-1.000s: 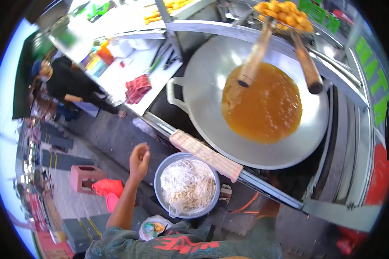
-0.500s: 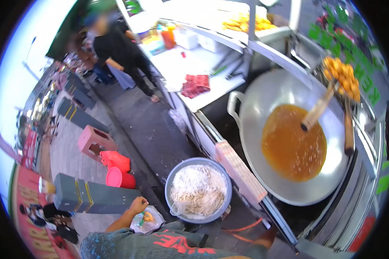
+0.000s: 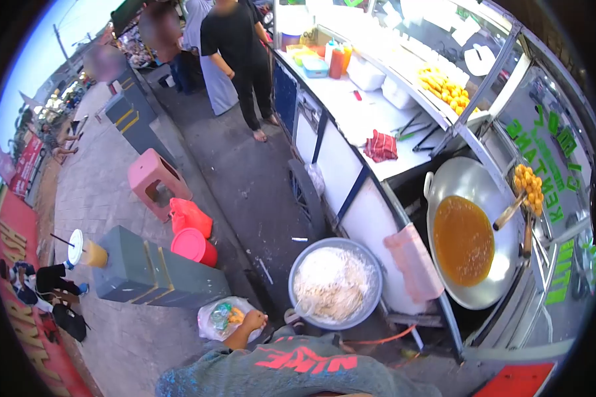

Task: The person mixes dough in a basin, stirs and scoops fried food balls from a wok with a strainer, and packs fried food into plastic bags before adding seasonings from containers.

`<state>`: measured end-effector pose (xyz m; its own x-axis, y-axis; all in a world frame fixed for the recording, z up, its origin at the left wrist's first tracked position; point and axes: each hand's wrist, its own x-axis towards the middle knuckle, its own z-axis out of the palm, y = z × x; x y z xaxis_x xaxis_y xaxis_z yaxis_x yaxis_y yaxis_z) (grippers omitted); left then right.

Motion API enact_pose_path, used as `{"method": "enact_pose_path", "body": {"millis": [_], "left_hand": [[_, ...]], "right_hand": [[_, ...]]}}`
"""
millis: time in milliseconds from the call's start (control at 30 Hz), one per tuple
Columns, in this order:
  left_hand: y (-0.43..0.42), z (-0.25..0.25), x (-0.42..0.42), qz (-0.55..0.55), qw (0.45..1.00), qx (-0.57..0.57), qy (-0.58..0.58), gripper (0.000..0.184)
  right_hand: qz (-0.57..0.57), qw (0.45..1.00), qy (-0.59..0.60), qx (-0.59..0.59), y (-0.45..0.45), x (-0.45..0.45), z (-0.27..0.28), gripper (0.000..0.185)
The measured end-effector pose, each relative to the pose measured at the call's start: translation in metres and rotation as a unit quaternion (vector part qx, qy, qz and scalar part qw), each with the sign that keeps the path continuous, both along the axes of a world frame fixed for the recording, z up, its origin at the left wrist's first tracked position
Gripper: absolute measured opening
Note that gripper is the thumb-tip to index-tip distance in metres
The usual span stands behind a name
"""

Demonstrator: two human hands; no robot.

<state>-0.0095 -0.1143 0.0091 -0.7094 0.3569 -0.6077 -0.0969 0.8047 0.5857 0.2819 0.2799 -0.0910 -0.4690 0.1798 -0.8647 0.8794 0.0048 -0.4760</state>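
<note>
My left hand is low in the view with its fingers curled in, and I see nothing in it. Just left of it lies a clear plastic bag holding something green and orange. To the hand's right, a grey basin of white flour stands on the ground. My right hand is out of view, past the grey shirt. Further right, a large wok of brown oil sits in the cart, and strainers with wooden handles hold fried golden pieces above its far edge.
A food cart runs along the right, with sauce bottles, a red checked cloth and fried food. On the left are a concrete block, a red bucket and a pink stool. People stand ahead.
My view has turned, so the cart, wok and basin sit further right. My left hand has moved down and right, from above the plastic bag to its right side.
</note>
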Motion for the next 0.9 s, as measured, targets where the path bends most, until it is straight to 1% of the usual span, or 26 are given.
{"method": "enact_pose_path", "body": {"millis": [33,67,100,133,167,200,233,267,300,367,400,467,567,667,700,767,800,833,900], "left_hand": [[-0.006,0.000,-0.002,0.103,0.994,0.028,-0.039,0.022],[-0.015,0.002,-0.007,0.169,0.981,0.080,-0.052,0.017],[-0.029,0.000,-0.011,0.198,0.975,0.094,-0.021,0.018],[-0.041,-0.004,-0.020,0.220,0.969,0.113,0.009,0.019],[-0.050,0.009,-0.030,0.146,0.980,0.037,0.130,0.020],[-0.058,0.014,-0.038,0.207,0.971,0.070,0.100,0.020],[-0.067,0.011,-0.043,0.274,0.954,0.102,0.065,0.019],[-0.082,-0.010,-0.050,0.311,0.939,0.134,0.061,0.019],[-0.086,-0.003,-0.054,0.317,0.938,0.115,0.084,0.018],[-0.081,0.016,-0.063,0.340,0.922,0.168,0.081,0.018],[-0.079,0.028,-0.071,0.353,0.913,0.189,0.080,0.018],[-0.069,0.049,-0.083,0.340,0.914,0.206,0.081,0.017],[-0.049,0.078,-0.102,0.348,0.909,0.220,0.071,0.021],[-0.045,0.084,-0.121,0.330,0.917,0.212,0.067,0.024],[-0.045,0.083,-0.127,0.337,0.917,0.204,0.061,0.025],[-0.047,0.081,-0.137,0.359,0.910,0.196,0.067,0.024],[-0.047,0.077,-0.148,0.370,0.906,0.194,0.072,0.023],[-0.047,0.074,-0.156,0.385,0.901,0.192,0.055,0.019],[-0.045,0.071,-0.174,0.361,0.914,0.181,0.034,0.016]], "right_hand": [[-0.004,0.996,0.008,-0.092,-0.013,-0.008,-0.010,0.040],[0.009,0.986,0.016,-0.164,-0.022,-0.019,-0.020,0.040],[0.052,0.980,0.019,-0.190,-0.029,-0.033,-0.031,0.040],[0.284,0.956,0.041,-0.061,-0.030,-0.068,-0.021,0.042],[0.491,0.865,0.064,0.081,-0.031,-0.106,-0.008,0.044],[0.384,0.919,0.023,0.082,-0.033,-0.144,0.044,0.047],[0.277,0.957,-0.016,0.082,-0.046,-0.177,0.099,0.050],[0.225,0.960,0.082,0.148,-0.059,-0.199,0.109,0.049],[0.178,0.945,0.177,0.209,-0.073,-0.215,0.115,0.048],[0.220,0.931,0.157,0.244,-0.104,-0.243,0.117,0.053],[0.253,0.933,0.139,0.216,-0.118,-0.251,0.114,0.056],[0.321,0.928,0.103,0.156,-0.142,-0.260,0.107,0.061],[0.347,0.919,0.161,0.097,-0.159,-0.295,0.093,0.071],[0.345,0.912,0.221,0.038,-0.169,-0.344,0.045,0.081],[0.386,0.916,0.088,0.067,-0.168,-0.363,0.126,0.086],[0.389,0.917,0.079,-0.024,-0.178,-0.378,0.103,0.089],[0.391,0.915,0.075,-0.067,-0.178,-0.389,0.081,0.091],[0.392,0.911,0.069,-0.110,-0.176,-0.401,0.080,0.093],[0.410,0.900,0.112,-0.097,-0.157,-0.427,0.083,0.091]]}}
